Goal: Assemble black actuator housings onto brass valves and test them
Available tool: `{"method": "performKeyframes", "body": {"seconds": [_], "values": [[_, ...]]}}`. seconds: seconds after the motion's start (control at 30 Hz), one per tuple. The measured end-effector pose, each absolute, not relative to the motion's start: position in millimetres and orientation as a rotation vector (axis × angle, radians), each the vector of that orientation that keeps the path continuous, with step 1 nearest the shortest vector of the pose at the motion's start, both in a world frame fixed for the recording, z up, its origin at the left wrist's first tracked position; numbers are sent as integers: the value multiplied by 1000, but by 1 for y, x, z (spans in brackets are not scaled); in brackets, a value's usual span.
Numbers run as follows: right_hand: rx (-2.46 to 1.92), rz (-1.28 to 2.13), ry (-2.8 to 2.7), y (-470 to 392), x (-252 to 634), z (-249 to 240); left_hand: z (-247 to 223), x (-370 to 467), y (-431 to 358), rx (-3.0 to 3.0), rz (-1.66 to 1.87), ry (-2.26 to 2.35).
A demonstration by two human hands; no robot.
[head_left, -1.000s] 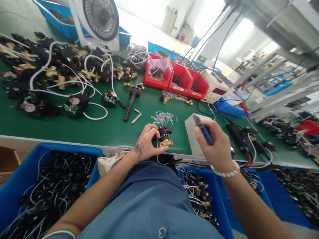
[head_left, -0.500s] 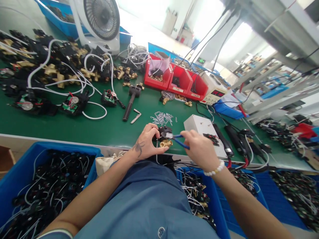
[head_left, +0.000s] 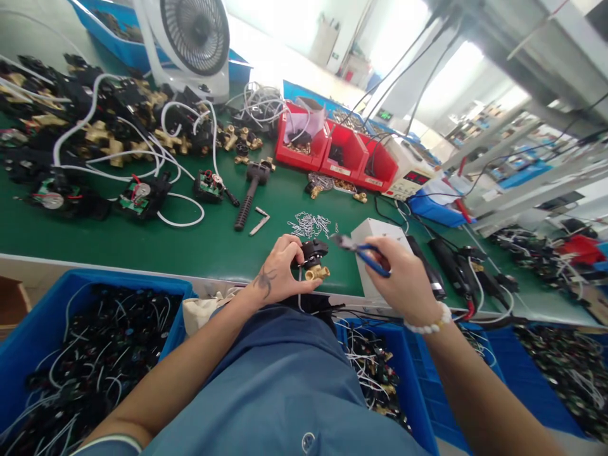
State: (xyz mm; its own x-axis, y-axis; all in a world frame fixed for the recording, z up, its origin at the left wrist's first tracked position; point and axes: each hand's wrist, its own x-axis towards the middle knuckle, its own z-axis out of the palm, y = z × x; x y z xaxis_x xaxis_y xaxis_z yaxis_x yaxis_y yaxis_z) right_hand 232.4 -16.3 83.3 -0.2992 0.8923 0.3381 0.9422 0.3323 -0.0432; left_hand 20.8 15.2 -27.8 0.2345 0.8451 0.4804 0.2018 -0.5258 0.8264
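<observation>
Left hand holds a valve, right hand holds pliers

In the head view, the left hand (head_left: pixel 280 272) is gripping a valve (head_left: pixel 317 273) with a brass body and a black top, between the thumb and the fingers. This valve is at the near edge of the green bench (head_left: pixel 223 247), in front of the person's body. The right hand (head_left: pixel 408 282) is closed around the blue handles of the pliers (head_left: pixel 373 258). The pliers' tip points toward the valve, near it but apart from it. The tip is blurred, so I cannot tell whether its jaws are open.

Just beyond the valve lies a small heap of metal clips (head_left: pixel 308 225). To the left of the clips are an L-shaped metal piece (head_left: pixel 259 223) and a black hammer (head_left: pixel 247 201). A pale box (head_left: pixel 380 228) stands beside the right hand. Farther back there are three red bins (head_left: pixel 338 170) in a row, and a white fan (head_left: pixel 194 38) stands behind many valve assemblies (head_left: pixel 114 149).
</observation>
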Motion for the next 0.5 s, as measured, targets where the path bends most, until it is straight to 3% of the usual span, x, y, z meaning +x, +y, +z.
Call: {"method": "performKeyframes", "body": {"seconds": [0.1,0.27,0.43,0.5], "values": [[-1560,-294,-2054,-16,232,79,-28,20,15,1880,1299,948],[-1766,-145,-2589,-12,229,77,-29,21,16,1893,1330,941],[-1506,-328,-2076,-13,234,76,-28,21,16,1886,1315,948],[-1540,-327,-2173,-14,234,68,-28,21,16,1892,1312,952]]}}
